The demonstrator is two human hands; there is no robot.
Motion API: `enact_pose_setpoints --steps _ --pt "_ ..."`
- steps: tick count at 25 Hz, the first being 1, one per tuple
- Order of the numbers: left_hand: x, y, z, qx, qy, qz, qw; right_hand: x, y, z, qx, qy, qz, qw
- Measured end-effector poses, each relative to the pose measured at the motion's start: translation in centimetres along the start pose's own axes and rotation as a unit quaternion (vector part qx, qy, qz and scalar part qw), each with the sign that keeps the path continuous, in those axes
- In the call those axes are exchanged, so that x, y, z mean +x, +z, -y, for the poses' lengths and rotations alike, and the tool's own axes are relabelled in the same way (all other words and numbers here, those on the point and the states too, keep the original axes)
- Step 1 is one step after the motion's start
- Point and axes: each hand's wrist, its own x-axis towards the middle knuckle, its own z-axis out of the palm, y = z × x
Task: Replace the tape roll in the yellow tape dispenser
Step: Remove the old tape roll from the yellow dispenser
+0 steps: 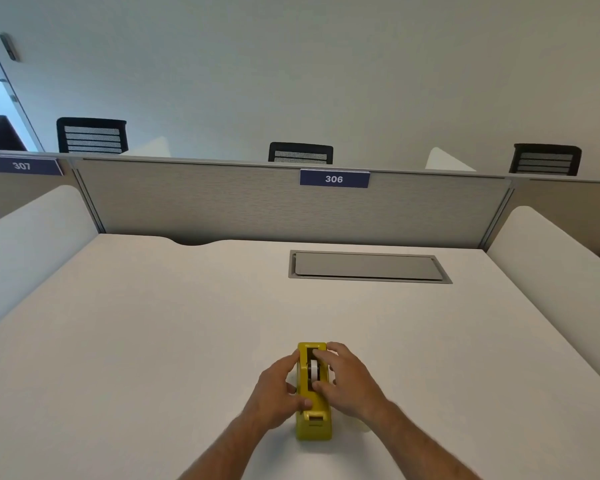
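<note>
The yellow tape dispenser (313,424) stands on the white desk (153,341), near its front edge, with its cutter end toward me. A white tape roll (314,369) sits in its slot. My left hand (278,389) grips the dispenser's left side, thumb on top near the cutter. My right hand (347,379) rests over the right side, with its fingers and thumb pinched on the roll in the slot.
A grey cable hatch (369,266) is set into the desk at the back right. A grey partition (222,202) with the label 306 closes the far edge. White side dividers flank the desk. Black chairs (300,153) stand behind the partition.
</note>
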Motion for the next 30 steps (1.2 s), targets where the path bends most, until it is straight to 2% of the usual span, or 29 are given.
enact_pose_setpoints --steps 10,16,25,30 --pt "0.2 -0.3 -0.4 0.029 0.004 0.015 0.999 0.8 -1.0 1.0 -0.090 -0.007 0.001 0.996" --pt "0.2 -0.3 0.0 0.022 0.011 0.015 1.000 1.2 -1.0 1.0 -0.042 -0.030 -0.034 0.998" --pt "0.1 -0.2 -0.3 0.023 0.016 0.013 1.000 1.2 -0.6 0.3 0.013 -0.038 -0.042 0.998" --pt "-0.1 -0.1 -0.8 0.019 0.045 -0.032 0.998 1.1 -1.2 0.1 0.046 -0.034 -0.059 0.997"
